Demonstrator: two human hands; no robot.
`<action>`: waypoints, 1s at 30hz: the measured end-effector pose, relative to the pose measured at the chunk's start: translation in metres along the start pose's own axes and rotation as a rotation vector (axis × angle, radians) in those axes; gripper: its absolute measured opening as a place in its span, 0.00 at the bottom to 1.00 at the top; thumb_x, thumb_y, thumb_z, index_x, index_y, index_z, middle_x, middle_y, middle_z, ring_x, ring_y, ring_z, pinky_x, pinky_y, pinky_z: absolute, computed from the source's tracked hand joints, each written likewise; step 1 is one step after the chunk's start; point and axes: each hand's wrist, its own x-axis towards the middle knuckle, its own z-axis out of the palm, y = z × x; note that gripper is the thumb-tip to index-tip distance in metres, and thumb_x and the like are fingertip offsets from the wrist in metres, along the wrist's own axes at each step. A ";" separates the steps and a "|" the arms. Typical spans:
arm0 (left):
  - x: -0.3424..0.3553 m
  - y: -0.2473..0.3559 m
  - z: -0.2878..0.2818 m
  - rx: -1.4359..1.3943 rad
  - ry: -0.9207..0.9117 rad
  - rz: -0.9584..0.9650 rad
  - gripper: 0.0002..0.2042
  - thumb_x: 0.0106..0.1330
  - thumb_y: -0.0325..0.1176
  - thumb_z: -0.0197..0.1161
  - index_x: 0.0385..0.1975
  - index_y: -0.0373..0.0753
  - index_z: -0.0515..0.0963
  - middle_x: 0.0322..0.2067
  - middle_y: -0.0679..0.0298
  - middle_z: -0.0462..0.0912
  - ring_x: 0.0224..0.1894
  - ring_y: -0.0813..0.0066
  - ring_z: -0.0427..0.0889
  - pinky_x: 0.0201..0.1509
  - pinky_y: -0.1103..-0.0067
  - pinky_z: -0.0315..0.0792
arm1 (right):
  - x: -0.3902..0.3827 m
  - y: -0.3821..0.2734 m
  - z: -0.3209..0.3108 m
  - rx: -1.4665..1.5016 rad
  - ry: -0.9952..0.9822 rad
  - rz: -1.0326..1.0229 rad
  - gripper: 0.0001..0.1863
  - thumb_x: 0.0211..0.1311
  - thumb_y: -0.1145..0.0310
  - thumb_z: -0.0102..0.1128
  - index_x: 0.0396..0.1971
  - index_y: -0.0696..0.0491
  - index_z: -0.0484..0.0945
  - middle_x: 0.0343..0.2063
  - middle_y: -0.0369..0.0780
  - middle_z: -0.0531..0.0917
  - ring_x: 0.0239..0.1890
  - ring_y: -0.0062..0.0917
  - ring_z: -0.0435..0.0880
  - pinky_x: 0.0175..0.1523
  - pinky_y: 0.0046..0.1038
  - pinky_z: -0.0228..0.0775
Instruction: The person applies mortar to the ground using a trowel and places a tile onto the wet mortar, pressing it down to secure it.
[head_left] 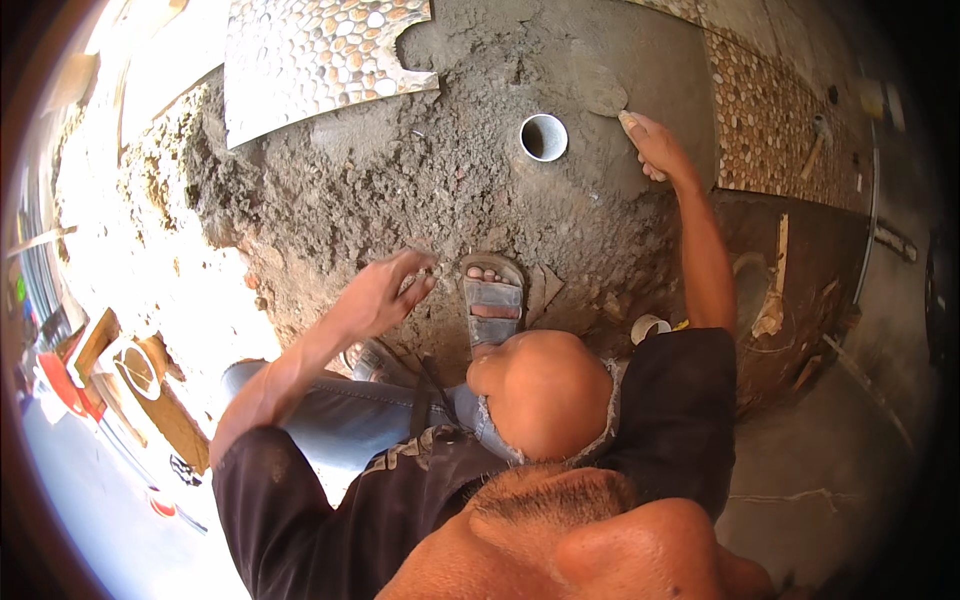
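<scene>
My right hand (658, 150) is closed round the handle of a trowel (603, 93). Its rounded, mortar-coated blade lies flat on smooth wet grey mortar (668, 70). Left of that hand, a white pipe end (546, 152) stands up out of the mortar with its mouth uncovered. My left hand (385, 295) hovers above the rough mortar bed (330, 190), holding nothing, its slightly bent fingers apart. Beyond it lies a pebble-patterned tile (320, 50) with a curved notch cut in its right edge.
Pebble-patterned tiles (770, 120) cover the right side beside the smoothed mortar. My sandalled foot (495, 300) rests on the rough ground between my hands. A short white pipe piece (650, 328) and a wooden stick (778, 270) lie at the right. Wood pieces (150, 390) stand at the left.
</scene>
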 end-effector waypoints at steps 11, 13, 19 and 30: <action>-0.043 -0.013 0.000 0.295 -0.107 -0.005 0.26 0.66 0.41 0.61 0.62 0.40 0.67 0.54 0.52 0.75 0.53 0.49 0.76 0.58 0.61 0.68 | -0.008 0.051 0.091 -0.132 0.471 -0.248 0.23 0.70 0.54 0.42 0.56 0.55 0.68 0.44 0.63 0.77 0.45 0.64 0.75 0.46 0.53 0.70; -0.043 -0.017 0.001 0.279 -0.147 0.016 0.26 0.66 0.41 0.61 0.62 0.40 0.66 0.54 0.52 0.75 0.53 0.49 0.76 0.58 0.61 0.68 | -0.006 0.111 0.096 -0.147 0.574 -0.316 0.23 0.70 0.55 0.42 0.56 0.55 0.68 0.41 0.60 0.80 0.39 0.58 0.79 0.42 0.49 0.73; -0.052 -0.019 -0.005 0.341 -0.089 0.036 0.26 0.66 0.42 0.61 0.62 0.40 0.66 0.55 0.52 0.75 0.52 0.48 0.76 0.57 0.61 0.68 | -0.086 0.104 0.067 0.229 0.255 0.197 0.24 0.69 0.56 0.41 0.57 0.57 0.66 0.33 0.50 0.79 0.23 0.34 0.80 0.30 0.36 0.74; -0.041 -0.022 -0.003 0.334 -0.071 0.060 0.26 0.65 0.40 0.62 0.60 0.38 0.68 0.50 0.49 0.78 0.48 0.47 0.79 0.53 0.61 0.72 | 0.036 0.046 0.023 -0.033 0.671 -0.162 0.25 0.67 0.59 0.47 0.58 0.57 0.66 0.47 0.59 0.78 0.50 0.55 0.77 0.54 0.48 0.69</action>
